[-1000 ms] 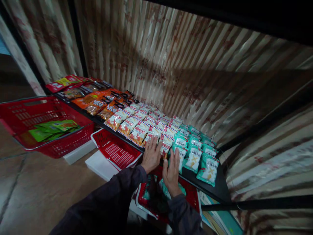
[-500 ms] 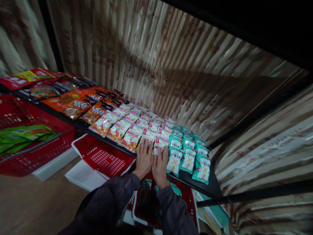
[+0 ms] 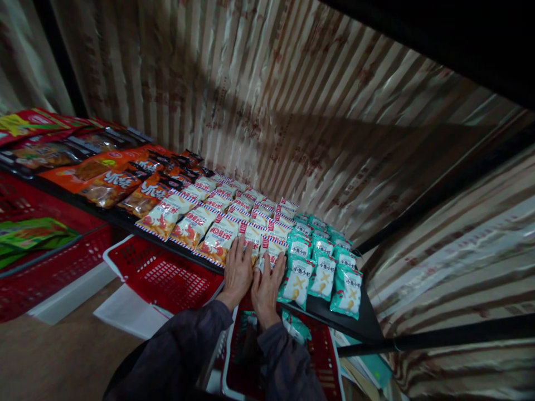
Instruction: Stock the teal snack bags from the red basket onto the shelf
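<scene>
My left hand [image 3: 238, 277] lies with its fingers stretched over the front of a white snack bag [image 3: 249, 236] printed in red. Beside it, my right hand [image 3: 266, 291] rests with its fingers spread on the neighbouring white snack bag [image 3: 273, 245]. Both bags belong to rows of similar white bags with striped edges, standing on a black shelf [image 3: 321, 311]. Just right of my right hand are rows of teal snack bags [image 3: 296, 281]. Neither hand is wrapped around anything. My fingers partly cover the two front bags.
Orange snack bags [image 3: 111, 186] and red bags [image 3: 31, 125] fill the shelf's left part. Below its front edge are a red basket [image 3: 165, 275] and another red basket [image 3: 321, 356] holding teal bags. Green packs [image 3: 33, 234] lie in a basket at left. Black posts frame the shelf.
Both hands have shifted slightly left in the view and still lie on the front white bags. The view has moved a little closer to the shelf.
</scene>
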The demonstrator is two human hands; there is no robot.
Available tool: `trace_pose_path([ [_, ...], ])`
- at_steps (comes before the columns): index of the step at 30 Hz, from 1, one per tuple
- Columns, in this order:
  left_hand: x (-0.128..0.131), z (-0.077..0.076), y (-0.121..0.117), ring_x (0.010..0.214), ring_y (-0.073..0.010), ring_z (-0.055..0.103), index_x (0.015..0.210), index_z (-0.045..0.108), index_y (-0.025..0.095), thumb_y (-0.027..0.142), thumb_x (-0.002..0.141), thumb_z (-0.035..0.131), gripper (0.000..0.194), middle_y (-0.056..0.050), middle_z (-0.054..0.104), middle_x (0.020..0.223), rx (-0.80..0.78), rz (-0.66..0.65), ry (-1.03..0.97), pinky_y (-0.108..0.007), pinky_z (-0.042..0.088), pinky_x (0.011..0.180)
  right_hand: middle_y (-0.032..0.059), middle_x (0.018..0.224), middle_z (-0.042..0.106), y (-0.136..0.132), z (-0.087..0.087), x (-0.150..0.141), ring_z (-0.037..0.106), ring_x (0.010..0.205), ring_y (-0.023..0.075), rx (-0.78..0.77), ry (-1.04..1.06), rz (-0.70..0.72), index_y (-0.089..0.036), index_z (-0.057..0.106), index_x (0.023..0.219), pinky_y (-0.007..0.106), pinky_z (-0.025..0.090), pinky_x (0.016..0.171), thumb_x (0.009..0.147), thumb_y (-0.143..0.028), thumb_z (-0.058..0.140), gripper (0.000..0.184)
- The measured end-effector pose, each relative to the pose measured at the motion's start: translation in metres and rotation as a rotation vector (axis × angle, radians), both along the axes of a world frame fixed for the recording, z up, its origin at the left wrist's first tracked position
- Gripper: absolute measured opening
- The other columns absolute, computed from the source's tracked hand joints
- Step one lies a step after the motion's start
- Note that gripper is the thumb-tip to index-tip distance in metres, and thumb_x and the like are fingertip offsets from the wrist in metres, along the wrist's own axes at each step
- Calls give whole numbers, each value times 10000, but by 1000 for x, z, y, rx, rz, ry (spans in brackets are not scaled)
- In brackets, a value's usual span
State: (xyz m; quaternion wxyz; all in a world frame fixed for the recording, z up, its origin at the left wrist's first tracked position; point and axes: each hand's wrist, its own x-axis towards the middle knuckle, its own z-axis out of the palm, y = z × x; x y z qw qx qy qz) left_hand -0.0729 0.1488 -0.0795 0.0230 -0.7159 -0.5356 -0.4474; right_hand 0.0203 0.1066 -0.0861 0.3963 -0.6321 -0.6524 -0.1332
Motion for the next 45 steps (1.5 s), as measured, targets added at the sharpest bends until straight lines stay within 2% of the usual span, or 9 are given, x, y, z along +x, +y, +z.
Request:
trace_pose_path([
  [4,0,-5,7,1433,-304,292,1311,518,111,54,825,502,490,-194,331,1531,32,-18,-23,-491,376,1111,142,1614,-41,1,2,-3,39,1479,338,18,26,14,-202,309,1483,630,287,1089,986,-266,322,501],
  [10,0,-3,10,1418,-313,319,1290,521,102,45,832,481,463,-200,345,1521,54,-11,-9,-495,387,1103,154,1613,-24,6,2,-4,65,1472,359,28,57,-19,-207,319,1485,657,271,1079,984,-286,332,507],
  [17,1,-1,10,1460,-323,212,1284,511,98,73,830,480,456,-220,308,1532,64,-17,-31,-527,355,1111,131,1620,-79,3,-1,-1,21,1477,378,-3,50,-21,-238,262,1510,695,252,1074,986,-320,335,536],
  [21,2,-2,10,1469,-314,182,1300,500,100,79,850,449,454,-220,320,1528,74,-29,-44,-537,348,1107,109,1618,-130,-3,-1,1,-14,1480,383,-15,20,-4,-263,204,1524,709,257,1068,987,-300,342,557],
  [25,1,1,9,1480,-311,126,1330,481,109,104,866,437,467,-208,267,1555,70,-47,-67,-564,306,1123,103,1614,-158,-11,1,0,-37,1483,379,-59,-6,40,-270,128,1534,704,264,1072,988,-264,327,582],
  [29,2,3,7,1487,-296,89,1325,493,135,125,884,426,446,-176,261,1565,93,-83,-73,-570,288,1133,113,1622,-106,-19,1,1,-9,1491,346,-96,12,68,-259,60,1539,667,280,1095,989,-232,299,601],
  [33,7,4,1,1485,-285,115,1293,527,131,143,902,415,408,-177,361,1520,119,-119,-47,-568,270,1148,141,1622,-71,-14,-4,8,14,1492,343,-76,25,99,-261,19,1539,674,302,1078,979,-195,298,628],
  [37,11,6,-7,1487,-284,110,1213,604,157,135,896,404,375,-144,390,1510,89,-155,0,-578,264,1153,158,1620,-60,-4,-8,16,39,1490,348,-36,32,115,-267,30,1540,668,315,1072,974,-249,377,665],
  [45,15,2,-5,1483,-288,127,1201,627,161,149,903,425,360,-140,469,1455,95,-125,55,-564,266,1156,152,1622,47,1,-6,22,53,1496,307,-28,24,122,-241,69,1542,635,304,1101,965,-184,329,635],
])
